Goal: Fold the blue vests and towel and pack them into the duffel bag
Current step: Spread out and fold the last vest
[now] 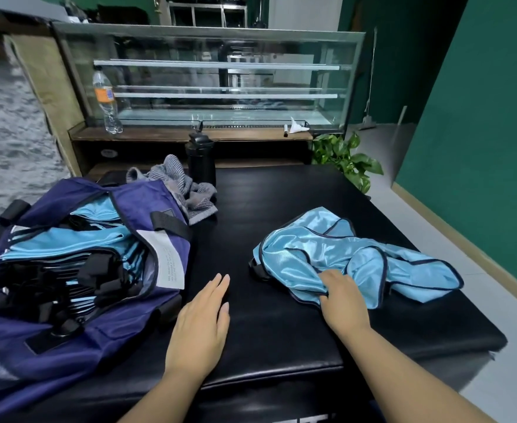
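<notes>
My right hand [341, 296] sits on the near edge of a crumpled blue vest [358, 257], fingers curled into the cloth and gripping a fold of it; the rest of the vest spreads away beyond and to the right of those fingers. My left hand [202, 325] lies flat over the black padded table [281, 203], fingers straight and pressed together, holding nothing. Just left of those fingers stands the open navy duffel bag [123, 270], folded blue vests [65, 239] stacked inside. Grey striped towel [187, 190] lies rumpled well beyond my left fingertips, touching the bag's far side, a black bottle [201, 160] just behind it.
</notes>
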A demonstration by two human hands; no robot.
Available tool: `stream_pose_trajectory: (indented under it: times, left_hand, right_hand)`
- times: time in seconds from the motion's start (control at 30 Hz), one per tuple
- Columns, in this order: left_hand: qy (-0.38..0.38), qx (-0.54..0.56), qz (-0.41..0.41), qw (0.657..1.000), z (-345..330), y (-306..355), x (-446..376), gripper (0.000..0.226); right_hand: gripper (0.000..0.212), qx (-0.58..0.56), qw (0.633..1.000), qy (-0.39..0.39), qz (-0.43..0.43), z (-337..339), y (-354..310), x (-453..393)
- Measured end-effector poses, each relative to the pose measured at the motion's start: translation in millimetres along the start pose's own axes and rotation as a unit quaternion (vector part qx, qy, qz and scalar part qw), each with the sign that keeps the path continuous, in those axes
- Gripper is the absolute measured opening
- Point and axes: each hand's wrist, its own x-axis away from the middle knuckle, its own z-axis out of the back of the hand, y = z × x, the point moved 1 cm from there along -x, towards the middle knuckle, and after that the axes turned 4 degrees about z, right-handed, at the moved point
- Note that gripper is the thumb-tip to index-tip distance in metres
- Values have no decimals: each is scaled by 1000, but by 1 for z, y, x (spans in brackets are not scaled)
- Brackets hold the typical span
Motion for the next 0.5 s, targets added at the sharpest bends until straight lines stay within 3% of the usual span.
stream_pose_trajectory:
  times: [0.2,0.37,0.5]
  left_hand:
    - [-58,-24,-71,995,0,-2,-2,65]
    - [-116,-64,-154,979,-2,3,-1,69]
    - [-125,-17,-121,985,-6,13,10,59]
  right_hand:
    - [45,-146,984,-102,28,5,-12,13]
    - [43,-171,966,-185,63,16,-27,33]
    - [44,-159,956,-234,77,21,-36,44]
